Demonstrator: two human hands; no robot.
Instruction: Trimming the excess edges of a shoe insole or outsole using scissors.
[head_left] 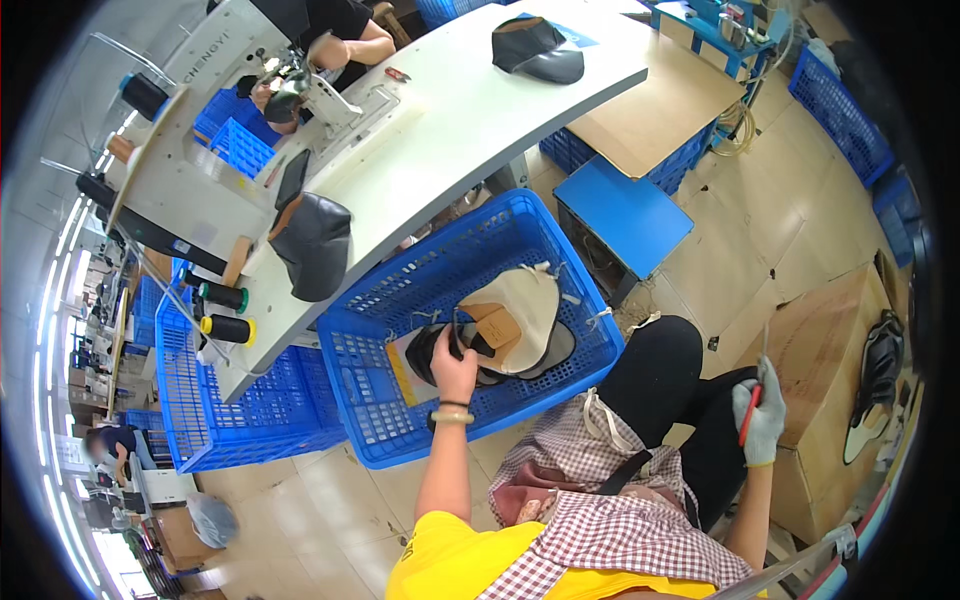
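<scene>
My bare left hand (455, 368) reaches into a blue plastic basket (375, 440), its fingers closed on the dark edge of a shoe upper (424, 352). Right beside it lies a cream shoe upper (527, 298) with a tan lining, on top of other dark and grey pieces. Over my right knee, my right hand (765, 415), in a pale knit glove, grips a slim red-handled tool (746, 418). A thin shaft sticks up past the fingers; its exact kind cannot be made out.
A white sewing table (440, 130) curves above the basket, bearing black shoe uppers (312, 245) and thread spools (228, 328). Another person's hand (282, 105) is at the sewing machine (335, 100). On my right, a cardboard box (810, 390) carries dark uppers (880, 365). A blue stool (625, 215) stands beyond the basket.
</scene>
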